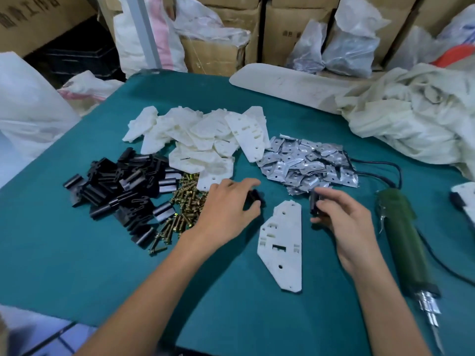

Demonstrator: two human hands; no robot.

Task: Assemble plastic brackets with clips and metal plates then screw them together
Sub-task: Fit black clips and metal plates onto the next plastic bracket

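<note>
One white plastic bracket (282,245) lies flat on the green table (77,265) between my hands. My left hand (226,209) pinches a black clip (254,197) just left of the bracket's top. My right hand (341,217) holds another black clip (314,202) to the bracket's upper right. Behind them lie a heap of white brackets (205,140), a pile of black clips (123,183), brass screws (182,204) and shiny metal plates (305,163).
A green electric screwdriver (401,240) lies at the right with its cable trailing back. Crumpled cloth (411,116) and a long white board (288,83) fill the far right. Cardboard boxes and plastic bags stand behind the table. A part-built bracket (465,196) sits at the right edge.
</note>
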